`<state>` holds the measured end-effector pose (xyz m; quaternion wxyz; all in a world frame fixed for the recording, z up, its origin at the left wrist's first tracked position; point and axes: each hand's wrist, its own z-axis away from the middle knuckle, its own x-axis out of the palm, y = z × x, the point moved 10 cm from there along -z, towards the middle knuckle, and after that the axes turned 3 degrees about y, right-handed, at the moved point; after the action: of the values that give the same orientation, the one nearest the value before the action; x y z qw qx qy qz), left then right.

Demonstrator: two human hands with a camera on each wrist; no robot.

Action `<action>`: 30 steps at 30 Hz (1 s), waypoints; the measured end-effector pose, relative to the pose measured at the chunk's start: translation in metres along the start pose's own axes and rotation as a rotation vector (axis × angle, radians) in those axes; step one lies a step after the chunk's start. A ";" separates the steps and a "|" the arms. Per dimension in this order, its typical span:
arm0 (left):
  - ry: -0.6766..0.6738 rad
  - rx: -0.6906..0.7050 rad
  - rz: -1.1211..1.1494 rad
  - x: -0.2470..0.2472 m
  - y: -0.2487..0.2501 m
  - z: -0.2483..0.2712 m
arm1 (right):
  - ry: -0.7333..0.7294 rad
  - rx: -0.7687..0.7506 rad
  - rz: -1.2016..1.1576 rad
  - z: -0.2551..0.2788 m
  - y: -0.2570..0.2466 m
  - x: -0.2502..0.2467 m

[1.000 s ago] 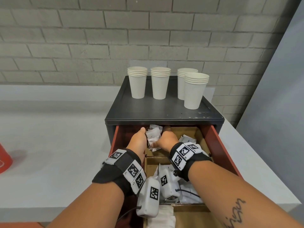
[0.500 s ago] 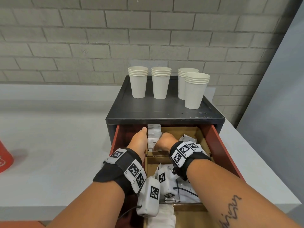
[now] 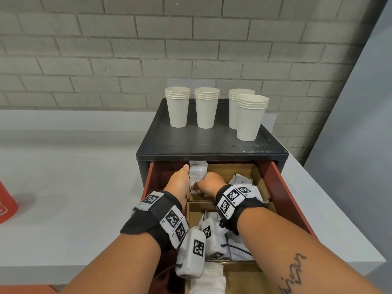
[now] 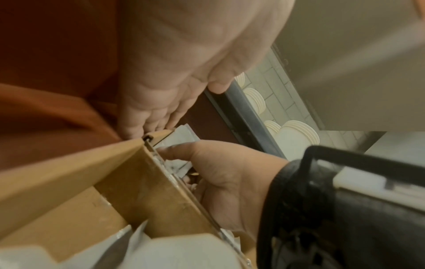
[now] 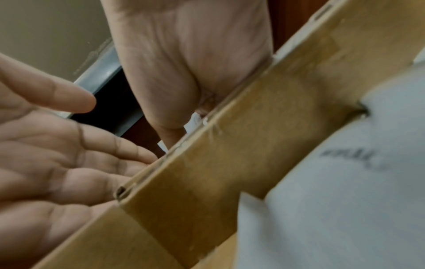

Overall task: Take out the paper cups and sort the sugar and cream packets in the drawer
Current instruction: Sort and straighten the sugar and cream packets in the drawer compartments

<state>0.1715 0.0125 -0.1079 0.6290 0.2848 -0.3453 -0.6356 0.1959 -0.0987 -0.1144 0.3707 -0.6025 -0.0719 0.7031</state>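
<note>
Left hand (image 3: 179, 183) flat & open, right hand (image 3: 209, 184) now pinching packets (image 3: 198, 172), stack pressed down into drawer's (image 3: 282, 187) back-left slot vs a sec ago; cups (image 3: 251, 117) already out.

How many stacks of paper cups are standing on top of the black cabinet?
4, all upright on the black cabinet: far-left stack, centre-left stack, rear-right stack partly hidden behind the front-right stack. No others show in the open drawer.
</note>
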 end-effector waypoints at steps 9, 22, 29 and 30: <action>-0.012 0.003 0.012 0.001 0.002 0.008 | -0.066 0.009 -0.132 0.008 0.008 -0.003; -0.014 0.068 0.009 -0.001 0.007 0.024 | -0.019 -0.012 0.262 0.009 0.014 -0.046; -0.036 0.040 -0.024 0.001 0.003 0.027 | -0.254 0.048 0.719 -0.005 0.058 -0.039; -0.039 0.038 -0.028 0.001 0.002 0.029 | -0.203 0.031 0.779 -0.035 0.074 -0.034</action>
<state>0.1501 0.0141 -0.0887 0.6076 0.2893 -0.3654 -0.6431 0.1951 -0.1843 -0.1376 0.0768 -0.5065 0.1363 0.8479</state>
